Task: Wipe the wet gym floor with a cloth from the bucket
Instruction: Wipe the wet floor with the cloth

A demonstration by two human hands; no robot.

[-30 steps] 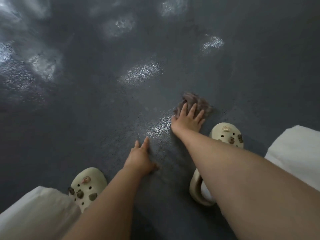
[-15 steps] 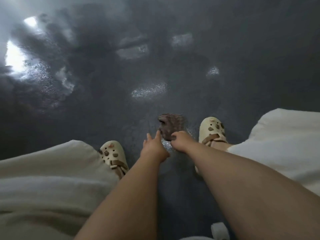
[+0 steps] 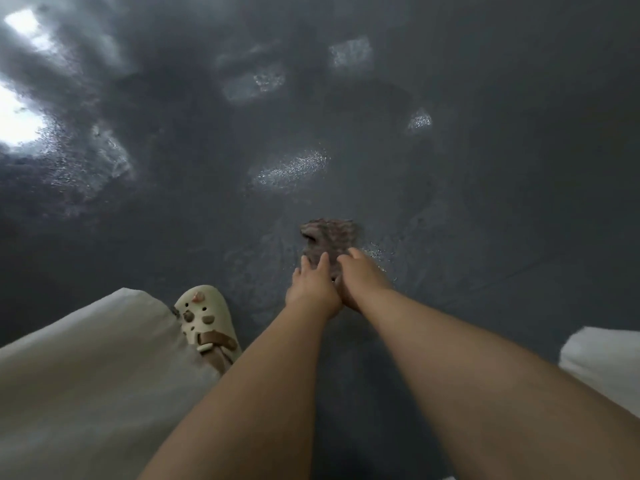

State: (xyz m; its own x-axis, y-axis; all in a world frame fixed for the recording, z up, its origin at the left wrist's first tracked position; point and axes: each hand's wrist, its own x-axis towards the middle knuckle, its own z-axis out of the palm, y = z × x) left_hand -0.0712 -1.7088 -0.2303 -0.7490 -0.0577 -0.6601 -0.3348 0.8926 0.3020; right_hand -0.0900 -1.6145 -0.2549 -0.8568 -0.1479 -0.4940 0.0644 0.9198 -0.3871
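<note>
Indoor gym hall: a dark, speckled rubber floor (wet, glossy) mirrors bright ceiling lights in patches.

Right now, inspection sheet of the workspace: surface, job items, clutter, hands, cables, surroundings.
Surface: dark floor, textured, with glossy wet patches reflecting light, the brightest at far left.
Job's things: brown cloth bunched on the floor ahead of both hands; bucket nothing seen.
Clutter: nothing seen.
Hands: left hand with fingertips on the cloth's near edge; right hand beside it, fingers on the cloth. Whether either has a closed grip cannot be told.
Cables: nothing seen.
Surroundings: beige clog with charms at lower left, pale trouser fabric beside it and at the right edge.
</note>
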